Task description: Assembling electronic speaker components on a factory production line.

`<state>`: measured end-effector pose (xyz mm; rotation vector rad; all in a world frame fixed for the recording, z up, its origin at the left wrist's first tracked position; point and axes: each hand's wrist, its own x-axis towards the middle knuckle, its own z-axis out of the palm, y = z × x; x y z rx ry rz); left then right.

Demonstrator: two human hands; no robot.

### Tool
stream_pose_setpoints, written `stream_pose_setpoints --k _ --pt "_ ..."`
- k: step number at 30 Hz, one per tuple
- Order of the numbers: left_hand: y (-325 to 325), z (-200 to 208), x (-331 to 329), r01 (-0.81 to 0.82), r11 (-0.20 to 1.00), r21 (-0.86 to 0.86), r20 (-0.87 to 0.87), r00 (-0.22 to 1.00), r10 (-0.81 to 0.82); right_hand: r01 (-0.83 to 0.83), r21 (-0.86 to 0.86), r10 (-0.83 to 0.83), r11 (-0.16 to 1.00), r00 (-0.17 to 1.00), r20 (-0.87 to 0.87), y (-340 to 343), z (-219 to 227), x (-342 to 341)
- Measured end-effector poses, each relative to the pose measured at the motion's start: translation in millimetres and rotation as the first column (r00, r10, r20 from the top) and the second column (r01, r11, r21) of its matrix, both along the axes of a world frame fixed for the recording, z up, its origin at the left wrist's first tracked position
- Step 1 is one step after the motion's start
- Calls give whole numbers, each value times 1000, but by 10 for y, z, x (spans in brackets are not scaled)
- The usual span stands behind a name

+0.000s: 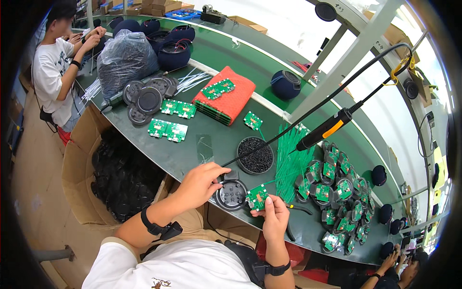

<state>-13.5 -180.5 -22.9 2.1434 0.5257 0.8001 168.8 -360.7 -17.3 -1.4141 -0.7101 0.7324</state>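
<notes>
My right hand pinches a small green circuit board by its lower right corner. A green wire runs from the board's upper edge. Left of the board, a round black plastic cover with holes lies on the bench near its front edge. My left hand is at the cover's upper left rim, its fingers curled toward the thumb; whatever is between the fingertips is too small to make out. Partly behind my right hand lies a hand tool with yellow-and-black handles. Just beyond the cover stands a round tub of black screws.
A power screwdriver hangs on a cord above green wires. Covers with boards pile up right. Loose boards and a red foam wrap lie left and beyond. A carton stands lower left. A co-worker works far left.
</notes>
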Motion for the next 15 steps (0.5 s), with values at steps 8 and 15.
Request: stream_pose_setpoints --k 8,15 --pt "5 29 6 -19 999 -39 18 1000 20 -5 18 5 1000 999 -37 5 41 10" --pt "-7 31 25 -38 998 -40 -13 999 38 -18 25 18 1000 1000 5 -16 19 7"
